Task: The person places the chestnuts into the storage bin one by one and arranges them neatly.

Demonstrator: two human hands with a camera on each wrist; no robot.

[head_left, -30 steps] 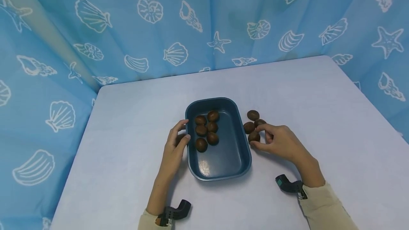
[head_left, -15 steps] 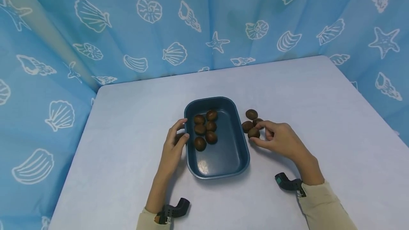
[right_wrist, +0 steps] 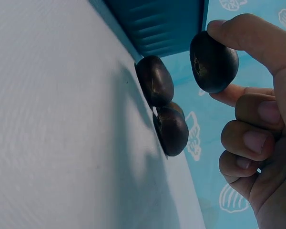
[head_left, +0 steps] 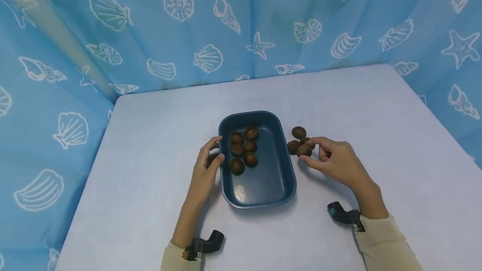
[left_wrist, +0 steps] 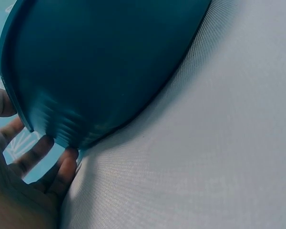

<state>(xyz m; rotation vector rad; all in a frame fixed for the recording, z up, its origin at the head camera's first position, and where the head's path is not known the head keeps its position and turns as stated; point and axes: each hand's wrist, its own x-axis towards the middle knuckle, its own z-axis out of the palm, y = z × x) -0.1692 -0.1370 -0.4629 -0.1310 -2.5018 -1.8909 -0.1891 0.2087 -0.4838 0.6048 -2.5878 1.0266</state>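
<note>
My right hand [head_left: 339, 160] pinches a dark brown chestnut [right_wrist: 213, 62] between thumb and index finger, raised off the table; its other fingers curl in toward the palm. Just beyond it, three more chestnuts [head_left: 299, 132] lie close together on the table, one partly covered by the index finger. A blue rectangular tray [head_left: 269, 179] stands left of them, with several chestnuts [head_left: 237, 166] gathered in its left half. At the tray's left side, my left hand [head_left: 206, 170] touches the rim and outer wall with thumb and fingertips, fingers spread and lightly bent, as the left wrist view also shows.
A white cloth [head_left: 158, 145] covers the table. Behind and beside it hangs a blue curtain [head_left: 135, 20] with white shell prints. Each wrist wears a black camera mount, the left one [head_left: 207, 244] low in view and the right one [head_left: 344, 214] beside its sleeve.
My right hand has lifted one chestnut from the cluster and drawn it slightly right and up. My left hand stays at the tray, and the tray's chestnuts lie as before.
</note>
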